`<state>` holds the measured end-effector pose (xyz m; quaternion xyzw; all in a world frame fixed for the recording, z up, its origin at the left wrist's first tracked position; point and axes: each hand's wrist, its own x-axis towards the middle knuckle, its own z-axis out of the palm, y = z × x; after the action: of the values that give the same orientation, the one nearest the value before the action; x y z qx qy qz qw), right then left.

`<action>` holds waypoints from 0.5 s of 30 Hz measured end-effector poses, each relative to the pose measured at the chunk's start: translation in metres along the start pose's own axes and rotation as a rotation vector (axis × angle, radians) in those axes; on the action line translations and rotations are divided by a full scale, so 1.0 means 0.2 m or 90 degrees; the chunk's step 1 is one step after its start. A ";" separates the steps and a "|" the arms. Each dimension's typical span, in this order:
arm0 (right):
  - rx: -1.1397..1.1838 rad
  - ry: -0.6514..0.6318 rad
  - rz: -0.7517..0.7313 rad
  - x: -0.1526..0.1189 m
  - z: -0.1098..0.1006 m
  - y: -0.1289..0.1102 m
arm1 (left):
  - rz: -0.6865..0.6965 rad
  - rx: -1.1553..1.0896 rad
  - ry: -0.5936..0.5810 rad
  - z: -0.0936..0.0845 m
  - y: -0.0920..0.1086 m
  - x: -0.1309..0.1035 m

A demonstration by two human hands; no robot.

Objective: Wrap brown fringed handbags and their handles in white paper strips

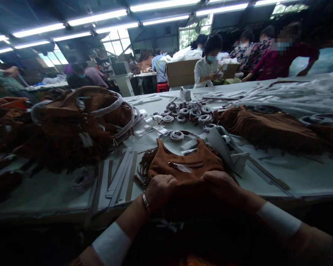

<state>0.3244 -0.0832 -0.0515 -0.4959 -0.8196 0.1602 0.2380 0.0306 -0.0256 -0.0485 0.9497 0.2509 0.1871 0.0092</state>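
Note:
A brown suede handbag (187, 162) lies in front of me at the table's near edge, fringe spilling from its left side. A zip with a pale wrapped pull crosses its upper face, and its strap loops away from me. My left hand (162, 188) grips the bag's lower left edge, fingers curled round it. On the lower right edge, my right hand (220, 184) is closed the same way. The bag's near end hangs in shadow below my hands. Just beyond its right side stands a grey tape dispenser (224, 146).
Several wrapped coiled straps (183, 112) lie behind the bag. Brown fringed bags are piled at left (69, 118) and right (277, 127). Flat white strips (119, 179) lie left of the bag. Across the table, a person in white (207, 66) and other people work.

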 end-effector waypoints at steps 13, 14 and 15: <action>-0.271 -0.115 0.298 0.11 0.04 -0.04 | -0.209 -0.072 -0.377 0.01 -0.17 0.37; -0.277 -0.122 0.305 0.11 0.05 -0.04 | -0.224 -0.063 -0.385 0.02 -0.17 0.37; -0.283 -0.124 0.308 0.12 0.05 -0.05 | -0.236 -0.054 -0.386 0.03 -0.16 0.37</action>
<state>0.3024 -0.0670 -0.0502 -0.6983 -0.7118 0.0762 0.0001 0.0764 0.0388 -0.0317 0.8992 0.3966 -0.0980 0.1567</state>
